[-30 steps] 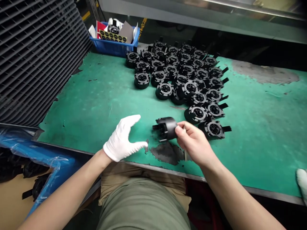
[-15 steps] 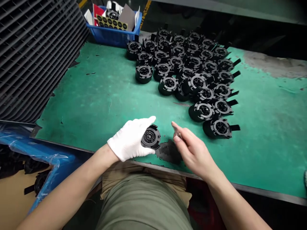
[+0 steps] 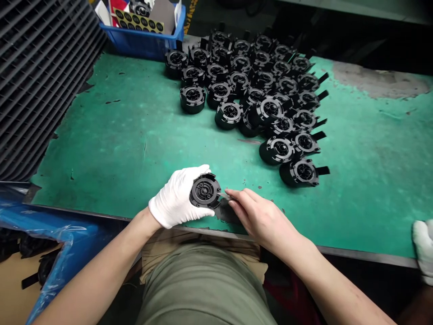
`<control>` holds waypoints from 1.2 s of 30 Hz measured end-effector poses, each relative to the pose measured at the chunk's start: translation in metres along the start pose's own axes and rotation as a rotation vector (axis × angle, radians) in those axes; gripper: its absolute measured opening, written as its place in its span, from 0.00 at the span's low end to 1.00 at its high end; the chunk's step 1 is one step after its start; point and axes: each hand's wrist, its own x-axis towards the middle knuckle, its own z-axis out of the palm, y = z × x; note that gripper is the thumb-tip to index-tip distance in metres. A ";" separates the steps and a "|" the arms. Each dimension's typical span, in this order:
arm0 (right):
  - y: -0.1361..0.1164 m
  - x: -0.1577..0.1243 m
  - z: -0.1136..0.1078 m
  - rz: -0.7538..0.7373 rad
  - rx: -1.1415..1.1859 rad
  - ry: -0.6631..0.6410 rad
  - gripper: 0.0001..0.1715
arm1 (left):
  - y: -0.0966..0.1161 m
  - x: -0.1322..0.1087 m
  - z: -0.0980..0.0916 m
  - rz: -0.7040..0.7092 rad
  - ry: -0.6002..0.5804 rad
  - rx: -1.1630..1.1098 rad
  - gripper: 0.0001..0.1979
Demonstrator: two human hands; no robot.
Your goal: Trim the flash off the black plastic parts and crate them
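Hands (image 3: 177,197), black part (image 3: 204,191) near front edge (image 3: 338,251) — roomy green tabletop (image 3: 162,140) beyond.

The left hand (image 3: 174,197), in a white glove, grips a round black part (image 3: 204,191) by its side, ridged face towards the camera. The bare right hand (image 3: 262,219) pinches a thin tool (image 3: 223,195), its tip at the part's right rim; contact cannot be told. Both are over the near side of the worn green tabletop (image 3: 135,144). Beyond, similar parts (image 3: 228,114) stand crowded together, some with tabs jutting right. A blue bin (image 3: 142,45) holding a sticker sheet (image 3: 137,21) is farther left, near black grids (image 3: 43,90). Another person's gloved hand (image 3: 424,243) shows at the right edge
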 end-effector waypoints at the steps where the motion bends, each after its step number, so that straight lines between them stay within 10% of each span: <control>1: -0.002 0.001 0.001 -0.005 -0.013 0.014 0.18 | 0.000 0.000 0.000 0.005 0.004 0.000 0.58; 12: -0.022 0.009 -0.009 -0.086 -0.374 -0.009 0.11 | -0.002 0.001 0.002 0.012 0.008 -0.010 0.54; 18: -0.033 0.006 -0.013 -0.113 -0.471 -0.066 0.23 | -0.001 0.001 0.004 0.012 0.027 -0.003 0.53; 36: -0.026 0.006 -0.010 -0.123 -0.441 -0.113 0.17 | -0.003 0.002 0.005 0.009 0.030 -0.043 0.49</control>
